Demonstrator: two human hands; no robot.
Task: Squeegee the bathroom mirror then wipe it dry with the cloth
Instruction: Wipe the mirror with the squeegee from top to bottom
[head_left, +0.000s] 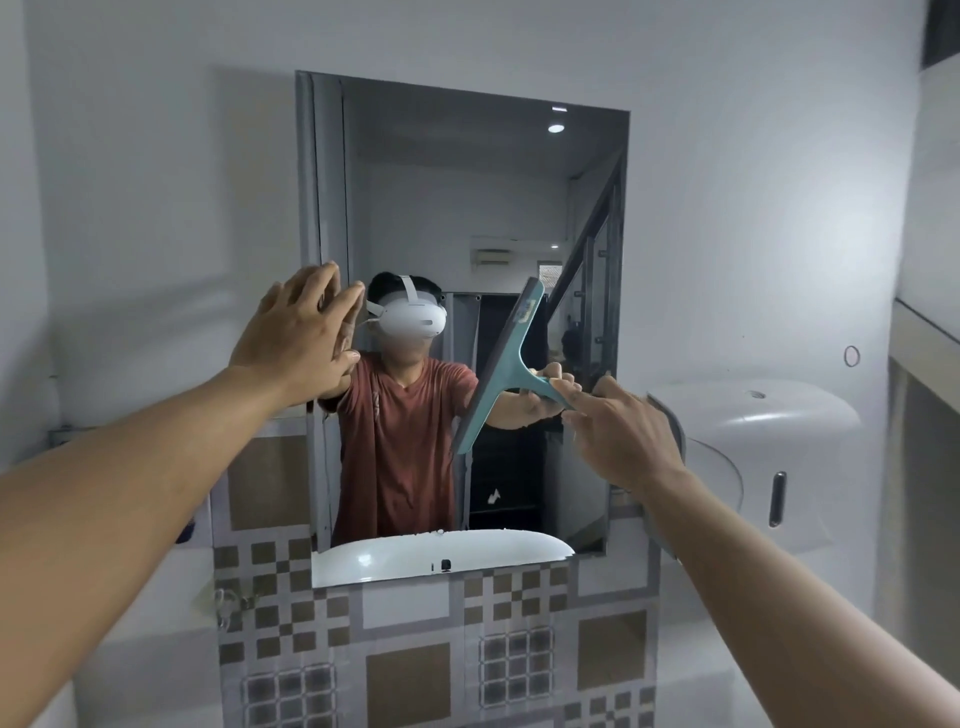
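right hand (618, 431) grip clamps teal squeegee (501, 364) on mirror (467, 182); left hand (296, 338) flat, fingers apart.

We see plain white walls (156, 156) around us. Below runs a band of brown-and-grey checked tiles (415, 649). A white wall dispenser (753, 457) hangs at right.

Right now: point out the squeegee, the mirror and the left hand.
squeegee (498, 364), head view, middle of the teal blade bar.
mirror (467, 197), head view, bare upper glass.
left hand (298, 338), head view, back of the hand.
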